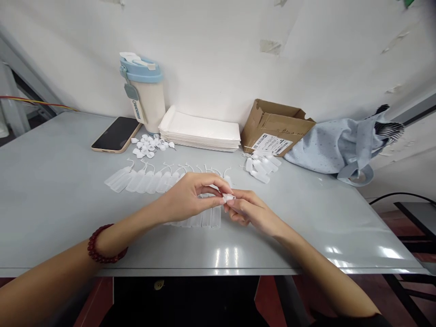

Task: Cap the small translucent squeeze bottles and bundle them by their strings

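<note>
Though small, white piece (228,197) between left fingers (217,181) and right fingers (242,206)

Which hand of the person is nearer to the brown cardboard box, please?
Right: the right hand is in front of the cardboard box, slightly left; the left hand is farther away, more to the left.

**Occlusions, unreadable bits**

White piece (229,196) mostly covered by fingers (218,181). Left hand (184,195) hides part of the translucent tags (155,181). Box label (271,144) fine print too small to read. Left forearm (54,272) cut off at left edge.
</note>
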`<state>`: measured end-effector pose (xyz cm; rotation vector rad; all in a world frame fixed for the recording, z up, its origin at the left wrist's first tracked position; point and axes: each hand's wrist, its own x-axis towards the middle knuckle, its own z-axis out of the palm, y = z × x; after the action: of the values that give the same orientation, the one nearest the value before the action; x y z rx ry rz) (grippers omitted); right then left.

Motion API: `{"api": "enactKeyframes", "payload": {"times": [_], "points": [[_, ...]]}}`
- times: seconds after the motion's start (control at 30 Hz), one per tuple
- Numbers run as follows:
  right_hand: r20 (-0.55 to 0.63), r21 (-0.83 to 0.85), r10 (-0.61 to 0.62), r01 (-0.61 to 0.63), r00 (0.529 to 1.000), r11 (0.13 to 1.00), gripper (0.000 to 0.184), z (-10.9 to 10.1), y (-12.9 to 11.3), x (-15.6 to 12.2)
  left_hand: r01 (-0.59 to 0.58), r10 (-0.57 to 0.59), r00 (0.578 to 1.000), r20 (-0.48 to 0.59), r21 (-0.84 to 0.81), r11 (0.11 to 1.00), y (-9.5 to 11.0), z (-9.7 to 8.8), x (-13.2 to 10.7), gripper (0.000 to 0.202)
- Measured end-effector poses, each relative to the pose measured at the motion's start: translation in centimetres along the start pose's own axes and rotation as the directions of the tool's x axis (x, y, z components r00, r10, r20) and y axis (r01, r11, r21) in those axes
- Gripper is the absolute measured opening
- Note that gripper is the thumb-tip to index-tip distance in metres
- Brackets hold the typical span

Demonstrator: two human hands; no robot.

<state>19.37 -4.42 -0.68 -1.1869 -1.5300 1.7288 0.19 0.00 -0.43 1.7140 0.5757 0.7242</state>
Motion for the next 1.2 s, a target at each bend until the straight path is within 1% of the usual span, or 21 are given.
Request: {"api": "enactKeyframes", "payload": {"times": [0.07, 0.1, 0.17, 0.27, 0.33, 0.4, 0.43, 0.47, 0.53, 0.6, 0.8, 0.9, 0.97, 1.03, 1.1, 1.17, 1.2], "points": [[-0.063, -0.183, -0.09, 0.078, 0.994, 0.98, 0.025, 0.0, 0.2, 0.0, 0.063, -0.063, 0.998, -0.022, -0.016, 0.998, 0.0, -0.1, 0.1, 0.014], [-0.09, -0.298, -0.152, 0.119, 0.984, 0.947, 0.026, 0.0, 0.3, 0.0, 0.098, -0.098, 0.995, -0.029, -0.017, 0.995, 0.0, -0.1, 0.1, 0.015], [-0.112, -0.513, -0.275, 0.181, 0.955, 0.839, 0.025, 0.0, 0.7, 0.0, 0.158, -0.158, 0.987, -0.027, -0.009, 0.987, 0.0, 0.0, 0.2, 0.018], [-0.063, -0.734, -0.404, 0.232, 0.913, 0.639, 0.017, 0.0, 1.3, 0.0, 0.212, -0.212, 0.977, 0.011, -0.008, 0.977, 0.2, 0.0, 0.1, 0.022], [-0.008, -0.838, -0.469, 0.25, 0.883, 0.485, 0.013, 0.0, 1.6, 0.1, 0.252, -0.252, 0.967, 0.026, -0.004, 0.968, 0.3, 0.0, 0.1, 0.023], [0.044, -0.909, -0.516, 0.248, 0.856, 0.335, 0.013, 0.1, 1.8, 0.1, 0.303, -0.304, 0.952, 0.042, 0.028, 0.952, 0.5, 0.0, 0.1, 0.024], [0.064, -0.931, -0.529, 0.242, 0.846, 0.275, 0.014, 0.1, 1.9, 0.2, 0.324, -0.326, 0.944, 0.053, 0.05, 0.945, 0.5, 0.0, 0.1, 0.026], [0.078, -0.945, -0.538, 0.234, 0.839, 0.228, 0.015, 0.1, 2.0, 0.2, 0.337, -0.341, 0.938, 0.065, 0.068, 0.939, 0.5, 0.0, 0.1, 0.028], [0.096, -0.958, -0.546, 0.226, 0.833, 0.176, 0.018, 0.0, 2.0, 0.2, 0.339, -0.346, 0.934, 0.089, 0.083, 0.937, 0.6, 0.0, 0.1, 0.031], [0.1, -0.959, -0.544, 0.227, 0.833, 0.171, 0.022, -0.1, 2.0, 0.2, 0.333, -0.341, 0.935, 0.103, 0.083, 0.939, 0.5, 0.0, 0.1, 0.028], [0.109, -0.94, -0.517, 0.257, 0.849, 0.223, 0.035, -0.4, 2.2, 0.2, 0.303, -0.306, 0.945, 0.111, 0.042, 0.952, 0.5, 0.0, 0.0, 0.024], [0.101, -0.929, -0.504, 0.263, 0.858, 0.261, 0.039, -0.6, 2.2, 0.2, 0.29, -0.289, 0.951, 0.109, 0.007, 0.957, 0.5, 0.1, 0.0, 0.022], [0.076, -0.916, -0.503, 0.259, 0.861, 0.305, 0.038, -0.7, 2.2, 0.2, 0.257, -0.258, 0.961, 0.095, 0.023, 0.966, 0.5, 0.3, -0.1, 0.022], [0.042, -0.892, -0.503, 0.259, 0.863, 0.37, 0.033, -0.8, 2.2, 0.2, 0.162, -0.169, 0.984, 0.062, 0.103, 0.981, 0.4, 0.5, -0.2, 0.021], [0.001, -0.849, -0.498, 0.264, 0.867, 0.457, 0.031, -0.8, 2.1, 0.3, 0.01, -0.017, 1.0, 0.025, 0.242, 0.97, 0.2, 0.7, -0.3, 0.015], [-0.05, -0.785, -0.482, 0.264, 0.875, 0.561, 0.032, -0.7, 2.1, 0.4, -0.122, 0.128, 0.992, 0.009, 0.375, 0.919, 0.0, 0.8, -0.3, 0.013], [-0.075, -0.747, -0.467, 0.26, 0.881, 0.612, 0.034, -0.6, 2.1, 0.5, -0.16, 0.172, 0.985, 0.008, 0.414, 0.896, -0.1, 0.9, -0.3, 0.013]]}}
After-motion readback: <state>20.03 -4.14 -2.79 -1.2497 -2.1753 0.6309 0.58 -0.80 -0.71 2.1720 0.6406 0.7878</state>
